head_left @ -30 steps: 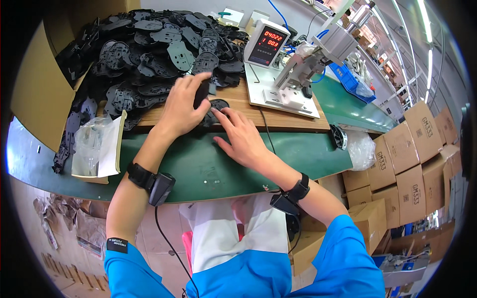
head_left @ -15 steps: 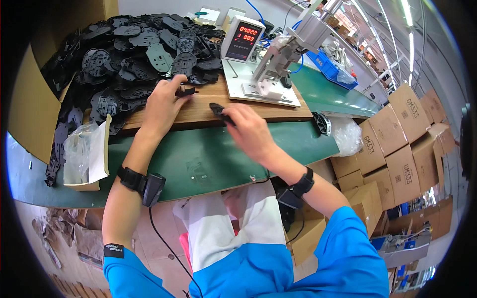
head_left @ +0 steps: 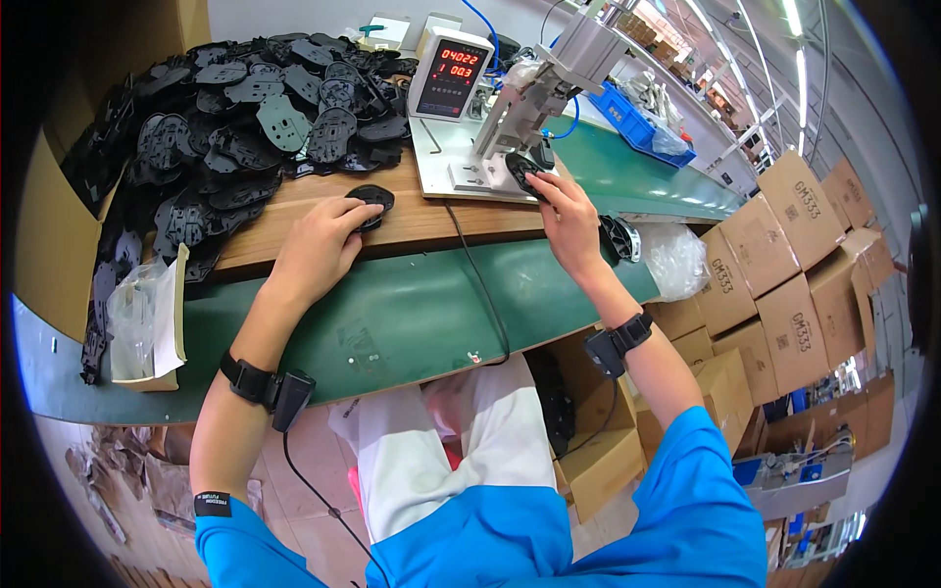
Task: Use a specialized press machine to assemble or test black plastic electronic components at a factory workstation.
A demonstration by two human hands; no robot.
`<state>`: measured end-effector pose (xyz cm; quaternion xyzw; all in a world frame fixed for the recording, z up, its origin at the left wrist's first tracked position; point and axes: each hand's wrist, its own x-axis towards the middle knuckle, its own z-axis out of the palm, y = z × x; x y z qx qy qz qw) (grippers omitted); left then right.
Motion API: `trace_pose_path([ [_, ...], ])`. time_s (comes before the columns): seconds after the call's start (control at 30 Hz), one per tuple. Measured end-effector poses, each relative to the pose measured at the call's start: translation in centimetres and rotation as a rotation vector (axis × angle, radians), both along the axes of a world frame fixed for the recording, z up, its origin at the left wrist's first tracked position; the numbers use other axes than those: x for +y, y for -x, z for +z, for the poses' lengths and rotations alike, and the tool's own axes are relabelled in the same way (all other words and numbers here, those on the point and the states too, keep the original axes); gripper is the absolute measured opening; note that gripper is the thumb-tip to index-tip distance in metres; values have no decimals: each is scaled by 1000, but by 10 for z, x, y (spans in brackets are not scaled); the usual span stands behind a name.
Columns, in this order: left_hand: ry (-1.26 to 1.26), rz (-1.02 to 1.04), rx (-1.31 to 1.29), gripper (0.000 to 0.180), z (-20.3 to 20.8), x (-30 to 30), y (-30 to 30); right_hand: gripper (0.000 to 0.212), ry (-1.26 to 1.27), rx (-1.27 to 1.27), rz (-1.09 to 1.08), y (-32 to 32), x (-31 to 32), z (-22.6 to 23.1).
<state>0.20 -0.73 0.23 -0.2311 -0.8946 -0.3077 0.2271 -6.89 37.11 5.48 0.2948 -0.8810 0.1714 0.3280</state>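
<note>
My left hand [head_left: 321, 241] is over the wooden board [head_left: 294, 207], its fingers closed on the edge of a black oval plastic part [head_left: 371, 203]. My right hand [head_left: 570, 223] grips another black plastic part [head_left: 525, 174], which is at the white fixture block [head_left: 474, 176] of the bench press [head_left: 537, 103]. Whether that part sits fully in the fixture I cannot tell. Left of the press, a counter box [head_left: 454, 76] shows lit red digits. A large heap of similar black plastic parts [head_left: 250, 118] covers the board's far left.
An open white carton [head_left: 174, 328] with clear plastic inside stands at the left. A blue bin [head_left: 632, 125] is on the green bench [head_left: 421, 314] behind the press. A clear plastic bag [head_left: 676, 265] lies right of my right hand. Stacked cardboard boxes [head_left: 784, 265] rise beyond it.
My right hand has moved right and forward, carrying its black part to the press fixture. My left hand is slightly lower, and its part is now turned with its broad face visible.
</note>
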Motion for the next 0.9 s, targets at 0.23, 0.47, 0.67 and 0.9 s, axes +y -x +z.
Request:
trace_pose_path([
  [0.23,17,13,1,46,-2,-1,0,45,-63,-53,-22,34,3,-14],
  [0.47,49,10,8,45,0,1,-3,44,-86,-245,1,40,5,7],
  [0.67,71,19,-21,46,3,5,-5,44,-171,-299,2,35,1,21],
  [0.9,47,5,-48,52,4,3,-5,39,-246,-174,-6,34,-6,16],
])
